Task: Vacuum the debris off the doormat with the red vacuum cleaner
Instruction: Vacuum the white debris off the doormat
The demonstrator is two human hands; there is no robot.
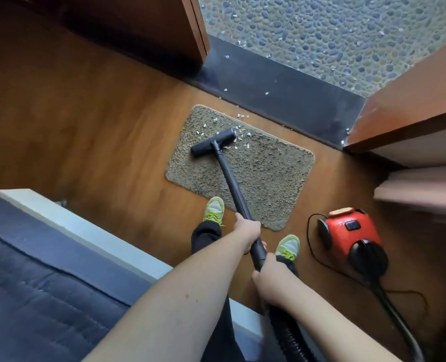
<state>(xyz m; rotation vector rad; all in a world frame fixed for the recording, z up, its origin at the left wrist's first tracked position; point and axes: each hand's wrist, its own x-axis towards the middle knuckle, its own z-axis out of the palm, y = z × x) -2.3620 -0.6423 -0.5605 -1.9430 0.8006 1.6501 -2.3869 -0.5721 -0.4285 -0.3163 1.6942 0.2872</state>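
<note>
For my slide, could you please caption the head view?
Both hands, left hand and right hand, steer the vacuum wand's floor nozzle across the debris-strewn doormat.

One doormat point(242, 168); one vacuum point(352, 236); two shoes point(214, 209)

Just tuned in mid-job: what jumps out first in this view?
The red vacuum cleaner sits on the wood floor right of the doormat. Both hands, left hand and right hand, grip the black wand, its floor head among white debris on the mat's far end.
</note>
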